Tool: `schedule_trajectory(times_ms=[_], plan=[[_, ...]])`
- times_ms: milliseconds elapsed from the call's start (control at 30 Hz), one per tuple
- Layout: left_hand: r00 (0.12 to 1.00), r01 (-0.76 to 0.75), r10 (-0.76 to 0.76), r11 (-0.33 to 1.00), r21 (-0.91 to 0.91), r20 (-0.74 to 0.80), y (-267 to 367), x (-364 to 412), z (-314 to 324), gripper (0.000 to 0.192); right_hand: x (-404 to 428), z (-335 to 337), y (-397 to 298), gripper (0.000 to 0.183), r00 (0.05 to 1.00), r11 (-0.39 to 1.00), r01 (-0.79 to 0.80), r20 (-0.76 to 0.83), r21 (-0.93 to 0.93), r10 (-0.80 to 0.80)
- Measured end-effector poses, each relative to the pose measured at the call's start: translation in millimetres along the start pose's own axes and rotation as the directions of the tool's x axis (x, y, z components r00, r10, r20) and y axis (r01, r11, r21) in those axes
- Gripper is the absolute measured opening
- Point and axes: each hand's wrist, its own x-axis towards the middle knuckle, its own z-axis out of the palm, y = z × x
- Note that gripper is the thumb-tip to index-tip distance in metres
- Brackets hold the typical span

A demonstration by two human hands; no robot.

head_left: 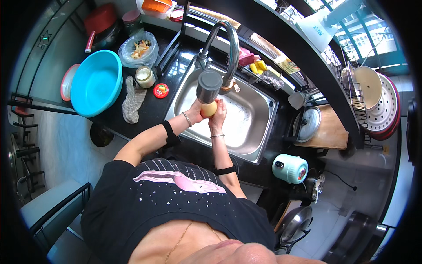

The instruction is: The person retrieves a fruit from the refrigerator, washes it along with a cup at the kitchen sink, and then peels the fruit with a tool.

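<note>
Both hands are over the stainless steel sink, just below the cylindrical filter attached at the chrome faucet. Between them they hold a round, pale yellow fruit or vegetable. My left hand grips its left side, and my right hand is around the right. The filter hides the upper part of the piece and some fingertips. Whether water is running cannot be made out.
Left of the sink are a blue plastic basin, a striped cloth, an uncovered glass jar, a red lid and a bag of peelings. A mint-green appliance and wooden cutting board stand right.
</note>
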Motion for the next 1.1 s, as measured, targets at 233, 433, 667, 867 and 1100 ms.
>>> schedule_trajectory(times_ms=[233,433,667,867,1100], plan=[[0.895,-0.406,0.442,0.863,0.300,-0.064,4.8,16.7,-28.7,0.032,-15.7,33.9,0.4,0.026,0.894,0.390,0.401,0.262,-0.829,-0.363],[0.774,-0.515,0.633,0.617,0.595,0.015,-22.6,-10.3,16.7,0.041,15.0,6.0,-11.4,0.031,0.984,0.989,-0.132,-0.108,0.064,0.139],[0.942,-0.225,0.251,0.965,0.132,-0.225,-0.8,-0.8,-8.0,0.030,-13.3,18.7,0.6,0.043,0.938,0.481,0.328,0.222,-0.813,-0.265],[0.772,-0.412,0.623,0.640,0.648,-0.124,-18.2,4.8,-4.1,0.032,10.7,4.4,6.6,0.025,0.986,0.903,-0.052,-0.166,-0.427,-0.022],[0.867,-0.464,0.489,0.863,0.198,-0.099,-0.7,16.2,-20.4,0.025,-11.3,31.5,-0.3,0.029,0.904,0.249,0.360,0.270,-0.899,-0.330]])
